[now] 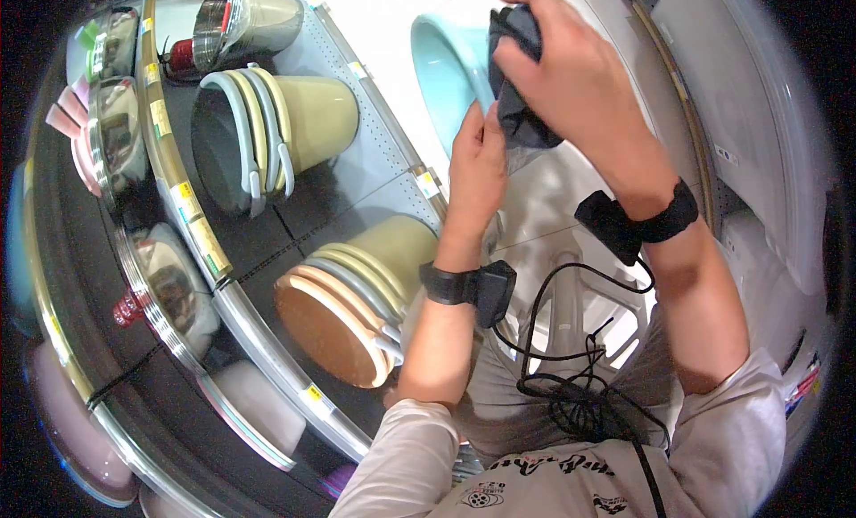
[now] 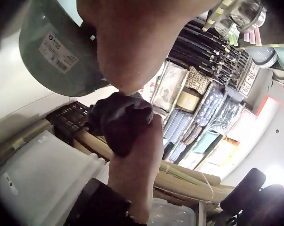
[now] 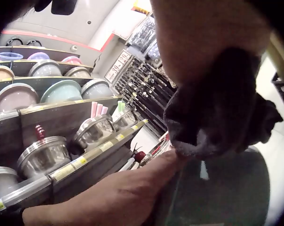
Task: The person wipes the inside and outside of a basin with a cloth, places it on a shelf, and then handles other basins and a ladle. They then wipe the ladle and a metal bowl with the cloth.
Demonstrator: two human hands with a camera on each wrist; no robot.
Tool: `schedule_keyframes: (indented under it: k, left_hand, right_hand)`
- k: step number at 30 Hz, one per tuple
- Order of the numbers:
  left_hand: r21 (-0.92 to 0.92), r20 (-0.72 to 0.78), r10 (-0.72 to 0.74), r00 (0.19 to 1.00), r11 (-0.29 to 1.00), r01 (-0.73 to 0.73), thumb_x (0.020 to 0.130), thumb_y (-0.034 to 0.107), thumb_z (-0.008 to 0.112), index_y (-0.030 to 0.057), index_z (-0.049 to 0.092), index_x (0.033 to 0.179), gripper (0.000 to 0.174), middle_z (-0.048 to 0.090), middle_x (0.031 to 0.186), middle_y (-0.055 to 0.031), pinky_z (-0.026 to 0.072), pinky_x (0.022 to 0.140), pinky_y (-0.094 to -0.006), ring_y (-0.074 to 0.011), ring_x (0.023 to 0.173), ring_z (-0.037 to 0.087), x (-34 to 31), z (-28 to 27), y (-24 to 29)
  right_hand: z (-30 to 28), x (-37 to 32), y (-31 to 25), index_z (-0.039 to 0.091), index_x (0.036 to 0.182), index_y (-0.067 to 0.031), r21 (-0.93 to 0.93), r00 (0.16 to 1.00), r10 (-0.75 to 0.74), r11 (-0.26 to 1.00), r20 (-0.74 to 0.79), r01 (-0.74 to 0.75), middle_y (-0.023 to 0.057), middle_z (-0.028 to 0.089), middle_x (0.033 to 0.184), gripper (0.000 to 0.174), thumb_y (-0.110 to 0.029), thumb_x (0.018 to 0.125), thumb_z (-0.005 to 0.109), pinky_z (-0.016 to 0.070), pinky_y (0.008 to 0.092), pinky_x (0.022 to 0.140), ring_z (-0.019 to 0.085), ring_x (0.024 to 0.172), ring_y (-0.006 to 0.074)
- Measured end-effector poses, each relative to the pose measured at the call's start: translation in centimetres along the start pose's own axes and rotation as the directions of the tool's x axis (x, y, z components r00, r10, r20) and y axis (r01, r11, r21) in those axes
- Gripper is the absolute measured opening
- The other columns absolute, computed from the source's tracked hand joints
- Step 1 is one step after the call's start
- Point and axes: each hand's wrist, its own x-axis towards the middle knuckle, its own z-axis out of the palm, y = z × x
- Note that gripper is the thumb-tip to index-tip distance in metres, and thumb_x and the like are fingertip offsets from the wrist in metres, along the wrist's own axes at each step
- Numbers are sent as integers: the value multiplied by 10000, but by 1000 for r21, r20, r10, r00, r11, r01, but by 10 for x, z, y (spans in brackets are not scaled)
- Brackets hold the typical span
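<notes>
A light-blue plastic bucket (image 1: 446, 72) is tilted on its side ahead of me, its mouth turned to the left. My left hand (image 1: 480, 166) holds it at the rim, thumb and fingers close to the cloth. In my right hand (image 1: 575, 77) is a bunched dark grey cloth (image 1: 526, 126), gripped against the bucket's outer side. The left wrist view shows the bucket's white label (image 2: 58, 52) and the cloth (image 2: 123, 120) bundled under the fingers. Seen from the right wrist, the cloth (image 3: 212, 117) covers part of the bucket wall (image 3: 222, 188).
On the left shelves lie stacked beige and grey buckets (image 1: 316, 121), another stack with a brown-mouthed bucket (image 1: 330, 331), and steel pots (image 1: 178, 295). A white slotted stool (image 1: 563, 313) and a tangled black cable (image 1: 580, 393) are below my arms. Translucent bins (image 1: 740, 99) stand at right.
</notes>
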Motion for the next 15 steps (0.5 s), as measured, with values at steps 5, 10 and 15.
schedule_keyframes:
  k: [5, 10, 15]
  left_hand:
    - [161, 10, 116, 993, 980, -116, 1089, 207, 465, -18, 523, 1428, 412, 660, 1133, -51, 462, 899, -284, -128, 970, 549, -5, 4, -3]
    - [286, 85, 56, 995, 955, -78, 1038, 166, 551, -4, 497, 1461, 459, 681, 1064, -113, 498, 799, -305, -157, 859, 584, -10, -3, 2]
    - [450, 96, 100, 990, 883, -133, 998, 161, 598, 9, 501, 1457, 494, 684, 959, -204, 521, 733, -348, -267, 766, 634, -12, 0, 8]
  right_hand:
    - [-15, 6, -3, 590, 1211, 51, -6, 998, -22, 1000, 59, 22, 271, 640, 1086, 409, -187, 882, 636, 546, 454, 851, 662, 971, 427]
    - [-9, 0, -9, 668, 1168, -62, -198, 987, 80, 979, 138, -52, 166, 691, 1028, 385, -305, 870, 673, 559, 447, 807, 697, 896, 379]
    - [-14, 0, -10, 676, 1143, -44, -222, 965, 171, 967, 199, -125, 172, 685, 1009, 416, -321, 834, 699, 560, 456, 807, 697, 885, 386]
